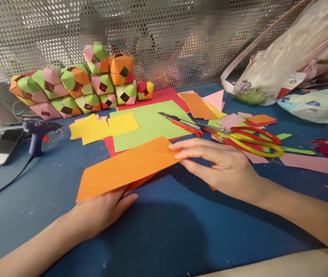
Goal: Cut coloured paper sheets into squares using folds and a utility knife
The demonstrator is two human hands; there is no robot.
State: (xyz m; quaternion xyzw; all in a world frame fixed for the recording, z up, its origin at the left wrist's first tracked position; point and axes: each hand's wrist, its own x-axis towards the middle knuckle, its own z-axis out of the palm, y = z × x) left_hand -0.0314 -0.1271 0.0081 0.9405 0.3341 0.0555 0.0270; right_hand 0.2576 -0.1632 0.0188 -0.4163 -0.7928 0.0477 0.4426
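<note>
An orange sheet of paper [126, 167] is held a little above the blue table [164, 231], slanting up to the right. My left hand [102, 213] grips its lower left part from underneath, fingers hidden under the sheet and thumb showing. My right hand [218, 165] pinches the sheet's right end between thumb and straight fingers. A second orange layer shows just below the sheet's lower edge.
A green sheet [149, 125] on red paper, yellow squares [103, 127], a utility knife [181, 123], red and yellow scissors [253, 138] and paper scraps lie beyond. Folded paper cubes [77, 84] are stacked at the mesh wall. A glue gun [38, 132] and phone [4, 148] sit left, plastic bags [290, 57] right.
</note>
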